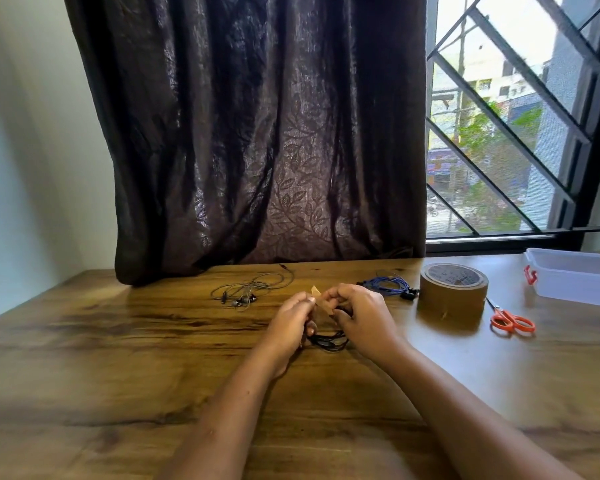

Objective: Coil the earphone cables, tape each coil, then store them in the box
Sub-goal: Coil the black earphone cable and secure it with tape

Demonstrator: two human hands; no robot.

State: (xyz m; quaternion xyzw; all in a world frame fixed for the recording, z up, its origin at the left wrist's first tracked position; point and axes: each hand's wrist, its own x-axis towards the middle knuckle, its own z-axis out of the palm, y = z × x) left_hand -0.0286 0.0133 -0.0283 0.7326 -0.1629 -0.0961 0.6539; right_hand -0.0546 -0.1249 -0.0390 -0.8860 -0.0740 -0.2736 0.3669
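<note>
A black earphone coil [328, 341] hangs between my hands over the middle of the wooden table [118, 358]. My left hand [291, 322] and my right hand [362, 317] both pinch a short brown tape strip [321, 301] at the top of that coil. A loose grey earphone cable [250, 289] lies farther back on the left. A coiled blue earphone cable [390, 285] lies to the right, beside the brown tape roll [452, 292]. The clear plastic box [575, 277] with a red clip stands at the far right.
Orange-handled scissors [511, 320] lie between the tape roll and the box. A dark curtain [257, 133] hangs down onto the table's back edge. A barred window [516, 116] is at the right.
</note>
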